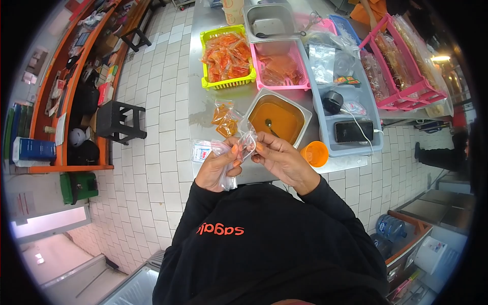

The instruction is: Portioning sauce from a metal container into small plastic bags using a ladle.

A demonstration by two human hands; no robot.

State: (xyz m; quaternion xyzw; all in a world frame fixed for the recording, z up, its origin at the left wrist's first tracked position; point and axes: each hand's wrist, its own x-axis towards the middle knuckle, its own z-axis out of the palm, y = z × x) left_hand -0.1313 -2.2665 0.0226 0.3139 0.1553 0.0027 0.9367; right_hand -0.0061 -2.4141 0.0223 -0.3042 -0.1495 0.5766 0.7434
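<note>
My left hand (221,164) grips a bunch of clear zip-lock plastic bags (228,178). With thumb and fingers, my right hand (280,158) pinches the mouth of one small clear bag (248,139) that both hands hold up over the table's near edge. Just beyond, a square steel pan (306,114) holds an orange-brown sauce (282,113), and a dark spoon (269,124) lies partly sunk in it. Filled sauce bags (227,126) lie left of the pan. An orange plastic cup (315,153) stands beyond my right hand.
A yellow-green basket (209,82) and a pink basket (303,84) hold bagged orange food. Behind them sits a steel pan (270,23). On the right, a blue-grey tray (324,143) carries a phone (353,131) with a white cable. A black stool (118,120) stands left.
</note>
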